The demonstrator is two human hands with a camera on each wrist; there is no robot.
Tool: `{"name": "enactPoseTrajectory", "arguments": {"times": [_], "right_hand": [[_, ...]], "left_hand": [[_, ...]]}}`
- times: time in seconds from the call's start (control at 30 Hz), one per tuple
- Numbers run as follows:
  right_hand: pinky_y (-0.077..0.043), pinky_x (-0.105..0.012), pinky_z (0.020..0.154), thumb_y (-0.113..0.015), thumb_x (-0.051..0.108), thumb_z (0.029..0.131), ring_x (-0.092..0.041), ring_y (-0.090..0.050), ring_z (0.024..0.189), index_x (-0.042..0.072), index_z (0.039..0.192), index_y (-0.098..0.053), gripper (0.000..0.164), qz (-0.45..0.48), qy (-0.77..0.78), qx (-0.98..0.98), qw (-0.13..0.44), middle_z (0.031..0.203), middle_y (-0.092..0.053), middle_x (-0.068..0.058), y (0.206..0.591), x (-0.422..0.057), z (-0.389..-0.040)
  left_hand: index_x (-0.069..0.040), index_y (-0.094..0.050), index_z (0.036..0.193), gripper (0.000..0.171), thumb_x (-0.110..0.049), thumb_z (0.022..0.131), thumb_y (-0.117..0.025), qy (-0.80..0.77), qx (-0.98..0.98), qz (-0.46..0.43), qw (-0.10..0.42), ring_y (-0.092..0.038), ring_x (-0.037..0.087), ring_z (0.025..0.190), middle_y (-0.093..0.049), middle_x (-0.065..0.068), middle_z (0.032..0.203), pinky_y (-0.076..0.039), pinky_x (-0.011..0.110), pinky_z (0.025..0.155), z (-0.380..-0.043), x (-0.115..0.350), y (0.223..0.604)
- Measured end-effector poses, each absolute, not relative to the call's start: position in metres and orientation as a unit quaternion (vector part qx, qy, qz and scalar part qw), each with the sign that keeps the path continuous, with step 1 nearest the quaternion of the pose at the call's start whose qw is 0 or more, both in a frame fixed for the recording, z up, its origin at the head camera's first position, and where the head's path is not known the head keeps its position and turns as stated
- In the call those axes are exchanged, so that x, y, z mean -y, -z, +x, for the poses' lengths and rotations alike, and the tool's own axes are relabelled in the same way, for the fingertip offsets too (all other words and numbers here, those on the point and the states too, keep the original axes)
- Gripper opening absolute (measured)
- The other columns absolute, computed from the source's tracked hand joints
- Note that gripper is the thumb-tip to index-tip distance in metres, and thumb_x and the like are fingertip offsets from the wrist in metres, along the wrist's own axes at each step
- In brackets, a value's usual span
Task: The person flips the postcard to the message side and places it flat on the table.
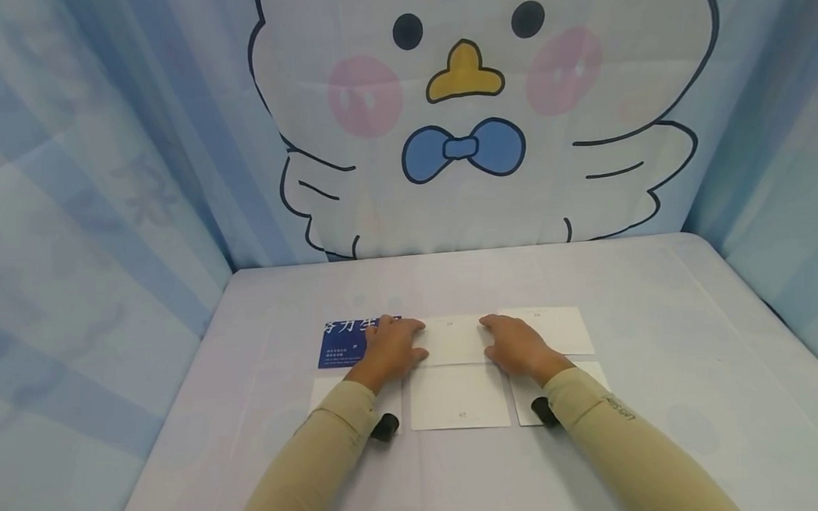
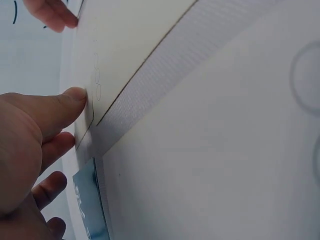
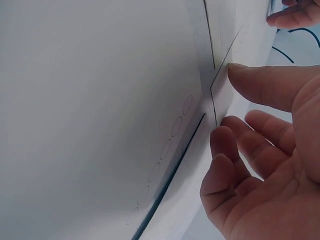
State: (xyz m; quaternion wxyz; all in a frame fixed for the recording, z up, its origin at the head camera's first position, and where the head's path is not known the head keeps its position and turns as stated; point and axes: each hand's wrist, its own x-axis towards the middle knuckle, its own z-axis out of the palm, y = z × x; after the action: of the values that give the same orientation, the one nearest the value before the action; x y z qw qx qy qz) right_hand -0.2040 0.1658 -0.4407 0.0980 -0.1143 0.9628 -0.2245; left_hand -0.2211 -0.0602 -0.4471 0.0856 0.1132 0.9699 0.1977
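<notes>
Several flat cards lie in two rows. A white card (image 1: 452, 340) is in the middle of the far row, between the two hands. My left hand (image 1: 390, 349) touches its left edge with the thumb and fingertips, overlapping part of a dark blue card (image 1: 340, 347) with white lettering. On the opposite side, my right hand (image 1: 520, 346) has its thumb and forefinger at the right edge, beside another white card (image 1: 557, 332). In the right wrist view, the right thumb (image 3: 245, 82) rests at a card corner, while the other fingers bend loosely. Neither palm holds anything.
Nearer the body, a white card (image 1: 460, 397) lies between two others partly covered by the forearms. Black wrist devices (image 1: 385, 427) hang under the sleeves. Pale cloth covers the table (image 1: 668, 349), and a printed curtain (image 1: 470, 213) stands behind it.
</notes>
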Motion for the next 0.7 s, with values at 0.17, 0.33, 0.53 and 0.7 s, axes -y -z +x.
{"name": "enactPoseTrajectory", "arguments": {"times": [0.17, 0.33, 0.53, 0.7], "right_hand": [[-0.033, -0.052, 0.111, -0.062, 0.004, 0.093, -0.043, -0.043, 0.135, -0.007, 0.143, -0.047, 0.053, -0.109, 0.228, -0.962, 0.105, 0.142, -0.05, -0.026, 0.4414, -0.1661, -0.2044], [-0.032, -0.053, 0.111, -0.063, 0.005, 0.093, -0.043, -0.043, 0.135, -0.008, 0.141, -0.048, 0.053, -0.112, 0.224, -0.963, 0.099, 0.143, -0.05, -0.027, 0.441, -0.1662, -0.202], [-0.032, -0.053, 0.111, -0.062, 0.004, 0.093, -0.043, -0.043, 0.135, -0.01, 0.141, -0.047, 0.052, -0.117, 0.227, -0.962, 0.095, 0.142, -0.05, -0.027, 0.4402, -0.1662, -0.1999], [-0.033, -0.053, 0.111, -0.062, 0.003, 0.093, -0.043, -0.043, 0.135, -0.01, 0.14, -0.048, 0.051, -0.121, 0.226, -0.962, 0.092, 0.142, -0.05, -0.027, 0.4406, -0.1664, -0.1994]], "left_hand": [[-0.014, -0.064, 0.135, 0.049, -0.029, 0.09, -0.076, -0.199, -0.97, 0.114, 0.086, -0.046, 0.025, 0.121, -0.063, 0.003, 0.13, -0.03, 0.047, 0.1, -0.2219, 0.0611, 0.4477], [-0.014, -0.064, 0.135, 0.049, -0.028, 0.09, -0.076, -0.204, -0.969, 0.115, 0.086, -0.047, 0.025, 0.12, -0.063, 0.003, 0.13, -0.03, 0.047, 0.098, -0.2208, 0.0621, 0.4484], [-0.014, -0.063, 0.135, 0.049, -0.028, 0.09, -0.076, -0.205, -0.968, 0.116, 0.085, -0.046, 0.026, 0.12, -0.063, 0.004, 0.131, -0.03, 0.048, 0.1, -0.2209, 0.0624, 0.45], [-0.013, -0.063, 0.135, 0.048, -0.027, 0.091, -0.076, -0.208, -0.968, 0.113, 0.086, -0.046, 0.026, 0.121, -0.063, 0.004, 0.131, -0.029, 0.048, 0.102, -0.2208, 0.0619, 0.4498]]}}
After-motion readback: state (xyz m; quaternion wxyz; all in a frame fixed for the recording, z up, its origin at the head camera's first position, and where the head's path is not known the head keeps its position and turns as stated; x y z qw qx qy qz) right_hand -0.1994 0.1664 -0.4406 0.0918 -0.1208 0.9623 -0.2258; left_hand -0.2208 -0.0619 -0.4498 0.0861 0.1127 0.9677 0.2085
